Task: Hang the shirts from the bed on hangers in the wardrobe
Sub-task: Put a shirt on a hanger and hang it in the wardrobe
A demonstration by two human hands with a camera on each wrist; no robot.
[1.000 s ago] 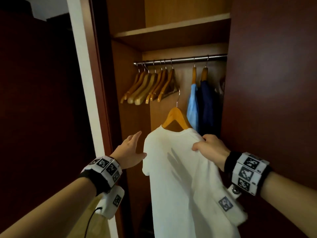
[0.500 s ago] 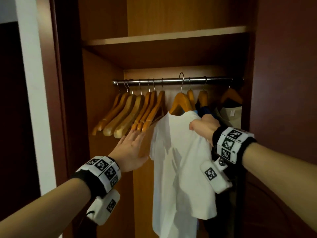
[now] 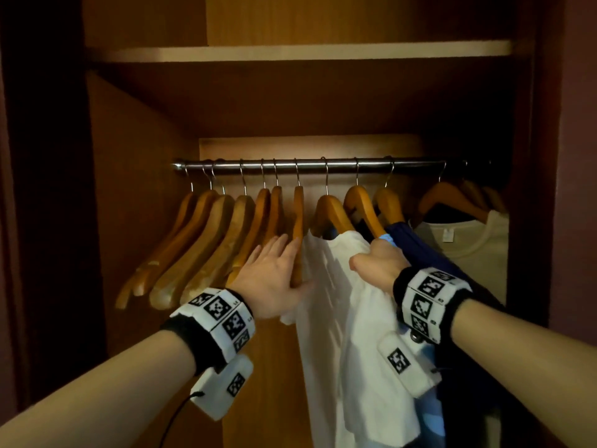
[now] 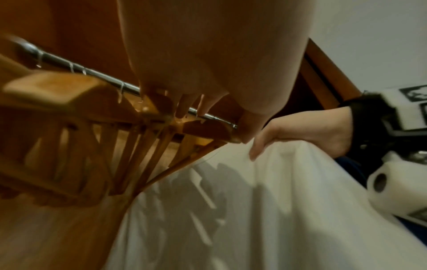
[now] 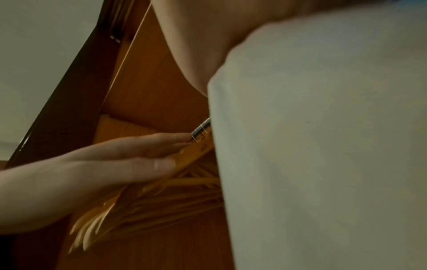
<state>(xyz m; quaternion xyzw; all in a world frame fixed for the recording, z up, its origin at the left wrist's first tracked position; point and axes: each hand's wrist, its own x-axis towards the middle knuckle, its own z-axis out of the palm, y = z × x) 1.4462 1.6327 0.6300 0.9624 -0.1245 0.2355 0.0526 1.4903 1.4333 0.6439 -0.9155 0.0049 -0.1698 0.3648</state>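
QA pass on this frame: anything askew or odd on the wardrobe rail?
Nothing damaged. The empty wooden hangers at the rail's left end splay at a slant where the left hand presses them aside. The white shirt hangs bunched where the right hand grips its shoulder.

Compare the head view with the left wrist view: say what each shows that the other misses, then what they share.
Only the head view shows the shelf, a cream shirt at the far right and a navy garment. Only the left wrist view shows the right hand's fingers curled over the white shirt's top edge from below. Both show the rail, the empty wooden hangers, the left hand open against them and the right hand.
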